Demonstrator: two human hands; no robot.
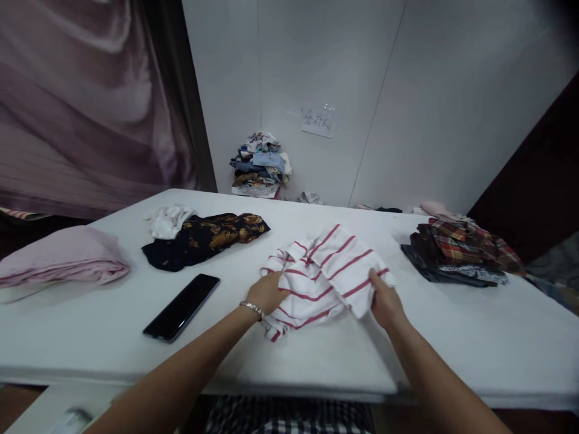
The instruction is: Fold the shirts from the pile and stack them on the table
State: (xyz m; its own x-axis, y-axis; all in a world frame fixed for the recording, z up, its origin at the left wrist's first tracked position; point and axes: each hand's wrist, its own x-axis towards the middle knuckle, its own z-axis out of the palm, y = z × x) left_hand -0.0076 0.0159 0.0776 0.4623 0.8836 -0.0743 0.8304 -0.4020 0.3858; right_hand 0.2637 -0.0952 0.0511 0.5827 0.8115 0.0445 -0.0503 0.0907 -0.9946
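A white garment with red stripes (312,283) lies bunched on the white table in front of me. At its left side my left hand (268,293), with a silver bracelet on the wrist, has its fingers closed on the cloth; part of the fingers is hidden by the fabric. My right hand (384,298) pinches the edge of a flatter striped panel on the right, thumb on top. That panel is lifted a little at its near corner. Left of the garment rests a black phone (182,307).
On the left are folded pink cloth (63,256), a crumpled white cloth (169,221) and a dark floral garment (208,238). Stacked clothes with plaid on top (456,247) sit at the right. Behind the table (452,343), a clothes pile (262,163) stands against the wall.
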